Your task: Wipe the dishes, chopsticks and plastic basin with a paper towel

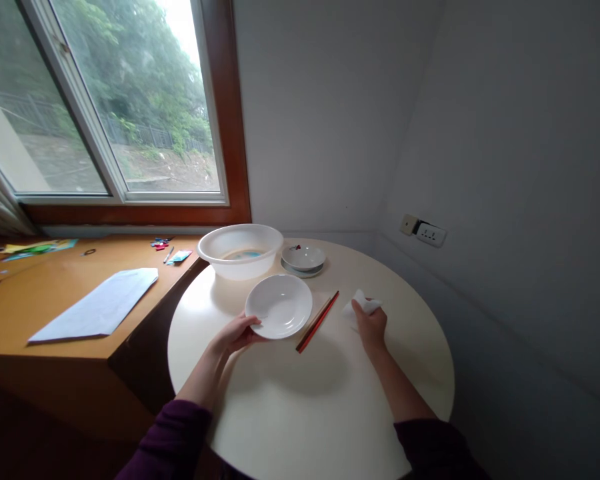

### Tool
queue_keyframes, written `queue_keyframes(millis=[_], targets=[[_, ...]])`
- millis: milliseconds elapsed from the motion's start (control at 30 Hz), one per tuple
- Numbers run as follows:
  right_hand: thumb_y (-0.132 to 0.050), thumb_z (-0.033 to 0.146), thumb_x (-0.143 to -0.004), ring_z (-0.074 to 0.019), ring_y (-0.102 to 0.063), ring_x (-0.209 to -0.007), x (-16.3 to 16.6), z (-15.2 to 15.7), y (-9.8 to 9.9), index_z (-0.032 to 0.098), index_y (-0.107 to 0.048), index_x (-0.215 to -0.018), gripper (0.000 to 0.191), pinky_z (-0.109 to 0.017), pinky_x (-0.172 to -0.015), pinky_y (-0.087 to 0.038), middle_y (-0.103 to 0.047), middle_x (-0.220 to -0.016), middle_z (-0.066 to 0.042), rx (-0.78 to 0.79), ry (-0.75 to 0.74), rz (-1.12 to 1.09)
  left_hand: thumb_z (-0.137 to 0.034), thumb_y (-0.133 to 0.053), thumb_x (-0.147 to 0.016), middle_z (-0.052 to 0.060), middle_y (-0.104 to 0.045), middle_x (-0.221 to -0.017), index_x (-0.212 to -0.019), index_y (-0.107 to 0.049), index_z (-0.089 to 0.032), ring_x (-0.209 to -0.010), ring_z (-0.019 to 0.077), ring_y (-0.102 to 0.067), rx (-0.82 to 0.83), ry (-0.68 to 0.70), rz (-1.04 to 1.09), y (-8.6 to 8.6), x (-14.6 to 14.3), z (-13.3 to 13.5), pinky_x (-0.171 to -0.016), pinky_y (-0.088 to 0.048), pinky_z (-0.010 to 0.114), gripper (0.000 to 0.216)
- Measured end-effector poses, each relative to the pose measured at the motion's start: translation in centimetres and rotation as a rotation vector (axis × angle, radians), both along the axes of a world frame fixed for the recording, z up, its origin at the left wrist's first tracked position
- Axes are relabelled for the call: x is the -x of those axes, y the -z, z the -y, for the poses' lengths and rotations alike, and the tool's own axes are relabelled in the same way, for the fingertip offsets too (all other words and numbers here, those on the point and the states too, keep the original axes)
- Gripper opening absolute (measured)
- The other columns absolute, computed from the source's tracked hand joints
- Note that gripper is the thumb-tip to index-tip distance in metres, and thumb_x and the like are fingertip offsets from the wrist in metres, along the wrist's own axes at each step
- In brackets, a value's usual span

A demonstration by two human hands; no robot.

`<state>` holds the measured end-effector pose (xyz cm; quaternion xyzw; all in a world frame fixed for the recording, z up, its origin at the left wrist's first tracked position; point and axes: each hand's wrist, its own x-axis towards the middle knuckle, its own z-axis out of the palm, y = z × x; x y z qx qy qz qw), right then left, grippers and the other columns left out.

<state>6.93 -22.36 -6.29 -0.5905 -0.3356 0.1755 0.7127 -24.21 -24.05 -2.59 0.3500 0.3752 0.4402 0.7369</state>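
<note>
My left hand (239,333) grips the near-left rim of a white plate (283,305), thumb on top and fingers beneath; it is tilted with its hollow side facing me. In my right hand (371,327) is a crumpled white tissue (361,307), pinched over the right part of the round table. Between the two hands lie chopsticks (317,322), some red and some pale wood, side by side and slanting. Behind the plate sits a small stack with a white bowl (304,257) on top, marked with a dark and red pattern.
A translucent white basin (241,267) stands at the back left of the round table (290,413). On the wooden desk (10,320) to the left are a sheet of white paper (97,305), a pen and small packets. Walls and a socket (431,234) bound the right side.
</note>
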Motion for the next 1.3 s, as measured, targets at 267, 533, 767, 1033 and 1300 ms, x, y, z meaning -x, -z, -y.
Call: queue_keyframes(millis=[267,533,767,1033,1300], targets=[[-0.067,0.048,-0.05,-0.0189,-0.056,-0.057,1.8,2.0,-0.4,0.014,-0.058,-0.061,0.037,-0.029,-0.051,-0.043,-0.061,-0.06,-0.005,-0.002,-0.041,-0.063,0.0,-0.057,-0.063,0.006,-0.061,-0.09,-0.123,-0.038,-0.016,-0.073,0.0169,-0.063,-0.068,-0.016,0.035,0.2,-0.7,1.1,-0.069,-0.057,0.033,0.065],[-0.066,0.045,-0.05,-0.0147,-0.048,-0.048,2.9,3.8,-0.3,0.016,-0.054,-0.055,0.031,-0.027,-0.045,-0.038,-0.052,-0.05,0.0,-0.034,-0.109,-0.077,0.001,-0.056,-0.062,0.008,-0.063,-0.091,-0.118,-0.041,-0.012,-0.076,0.0199,-0.065,-0.066,-0.006,0.135,0.6,-1.2,1.7,-0.071,-0.057,0.035,0.059],[-0.047,0.042,-0.059,-0.0109,-0.039,-0.046,2.0,3.5,0.1,0.022,-0.041,-0.059,0.021,-0.024,-0.041,-0.035,-0.038,-0.05,0.006,-0.124,-0.068,-0.124,0.0,-0.055,-0.062,0.009,-0.06,-0.099,-0.127,-0.031,-0.014,-0.082,0.0203,-0.065,-0.084,-0.035,0.172,-0.2,-2.3,0.0,-0.079,-0.054,0.037,0.071],[-0.063,0.034,-0.05,-0.0167,-0.053,-0.062,2.5,4.1,-0.6,0.017,-0.056,-0.078,0.034,-0.028,-0.059,-0.043,-0.059,-0.069,-0.001,-0.124,-0.005,-0.042,-0.001,-0.05,-0.059,0.005,-0.058,-0.084,-0.116,-0.041,-0.013,-0.071,0.0164,-0.059,-0.109,-0.08,0.158,-1.4,-4.5,0.7,-0.069,-0.055,0.034,0.059],[-0.066,0.044,-0.056,-0.0159,-0.052,-0.06,1.7,4.2,-2.0,0.017,-0.056,-0.076,0.035,-0.027,-0.058,-0.041,-0.058,-0.065,0.0,-0.158,0.087,0.034,-0.028,-0.053,-0.069,0.001,-0.05,-0.057,-0.097,-0.049,-0.011,-0.044,0.0142,-0.048,-0.138,-0.21,-0.019,-0.4,-6.1,0.3,-0.035,-0.039,0.025,0.033]])
